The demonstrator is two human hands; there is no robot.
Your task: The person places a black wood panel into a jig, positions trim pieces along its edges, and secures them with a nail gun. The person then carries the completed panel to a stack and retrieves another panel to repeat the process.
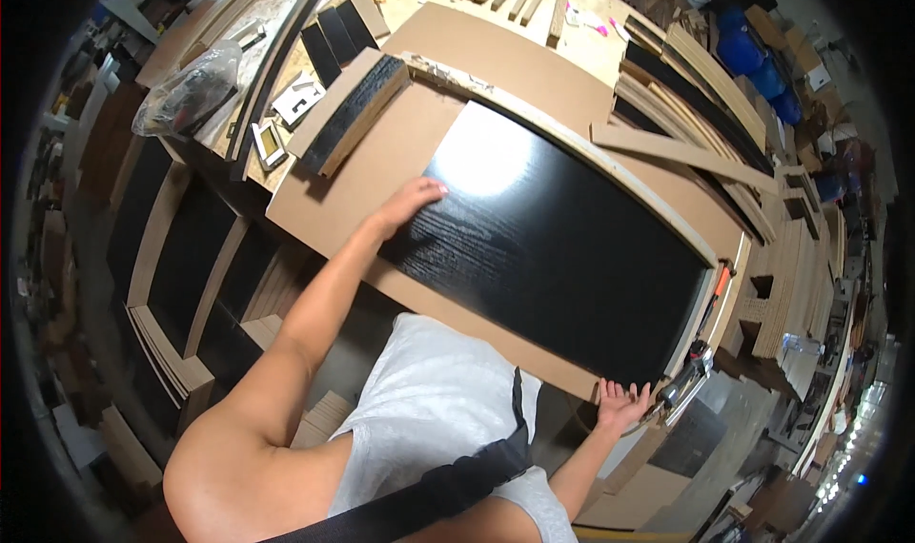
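Observation:
A glossy black board (581, 266) with visible wood grain lies flat on a larger brown sheet (315, 214) on the workbench. My left hand (412, 203) is at the board's left end, its fingers curled against that edge. By the near right corner, my right hand (624, 405) is turned palm up, fingers spread and their tips at the near edge. Along the board's far side runs a pale wooden strip (581, 166). A short block with a black face (357, 114) stands on the sheet at the far left.
Stacked wooden strips (691, 152) lie on the right side of the bench. A tool with an orange part (721, 281) sits beside the right end. Clear plastic wrap (195, 90) lies at the left. Black panels with brown edges (191, 247) stand below left; blue containers (748, 52) are far right.

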